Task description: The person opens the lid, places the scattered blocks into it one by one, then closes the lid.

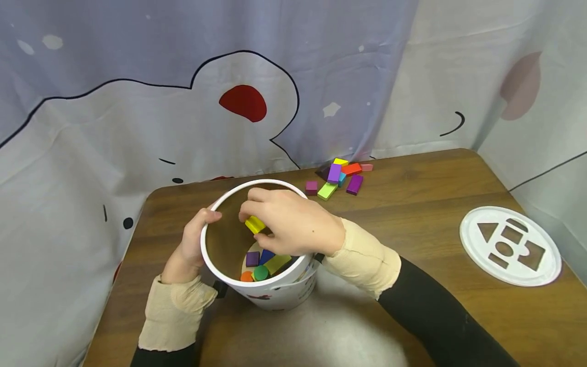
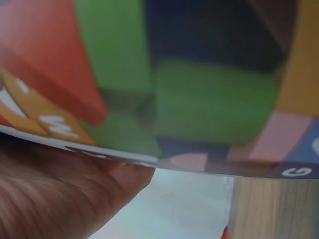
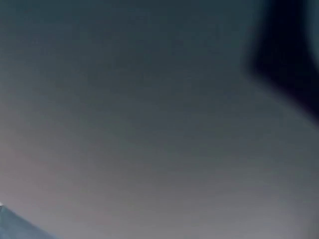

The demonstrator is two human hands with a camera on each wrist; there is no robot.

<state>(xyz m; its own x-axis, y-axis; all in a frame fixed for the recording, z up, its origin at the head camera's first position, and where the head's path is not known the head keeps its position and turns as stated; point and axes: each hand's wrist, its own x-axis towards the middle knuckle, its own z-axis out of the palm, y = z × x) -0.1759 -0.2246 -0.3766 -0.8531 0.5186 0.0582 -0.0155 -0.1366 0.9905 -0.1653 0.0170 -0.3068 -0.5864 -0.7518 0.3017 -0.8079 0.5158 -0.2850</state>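
Observation:
A white-rimmed bucket (image 1: 284, 298) leans toward me in the head view, with several coloured blocks in its bottom. Among them lie a purple block (image 1: 252, 259), a green round block (image 1: 261, 273) and an orange one (image 1: 246, 277). My left hand (image 1: 194, 239) grips the bucket's left rim, thumb over the edge. Just inside the mouth, my right hand (image 1: 293, 221) pinches a yellow block (image 1: 255, 224) between its fingers and thumb. The left wrist view has the bucket's printed wall (image 2: 214, 99) close up, above the left palm (image 2: 75, 189). Blur fills the right wrist view.
Loose blocks lie in a pile behind the bucket, among them a purple block (image 1: 335, 173), a lime one (image 1: 327, 191) and a red one (image 1: 351, 169). A white lid (image 1: 477, 255) with shaped holes rests on the wooden table (image 1: 412, 214) at right. A printed curtain (image 1: 339, 76) hangs behind.

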